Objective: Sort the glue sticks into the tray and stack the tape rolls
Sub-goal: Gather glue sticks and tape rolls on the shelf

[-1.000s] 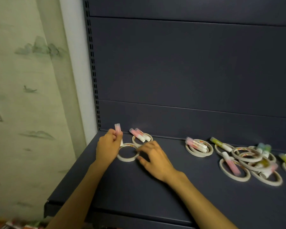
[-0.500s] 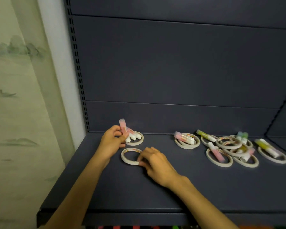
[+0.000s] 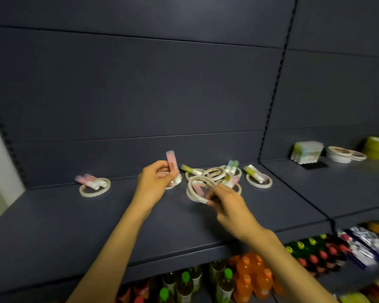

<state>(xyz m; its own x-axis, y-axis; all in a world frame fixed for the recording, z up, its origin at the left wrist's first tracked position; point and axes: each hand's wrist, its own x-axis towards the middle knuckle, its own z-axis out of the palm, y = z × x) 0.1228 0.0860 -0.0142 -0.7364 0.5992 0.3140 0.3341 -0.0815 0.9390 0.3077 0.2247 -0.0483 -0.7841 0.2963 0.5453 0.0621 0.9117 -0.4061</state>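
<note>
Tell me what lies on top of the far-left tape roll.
Two pink glue sticks lie across the far-left tape roll, caps pointing left. The roll's far rim beneath them is covered.

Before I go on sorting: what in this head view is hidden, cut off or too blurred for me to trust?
Head view only:
- Tape roll in the right hand: its near edge is hidden by the fingers.
- Pink glue stick: lower end covered by the left hand; label blurred.
- Roll behind the left hand: mostly hidden.
- Central pile: overlapping rolls, count unclear.
- No tray can be made out.
- Bottles below: cut by the bottom edge.
</note>
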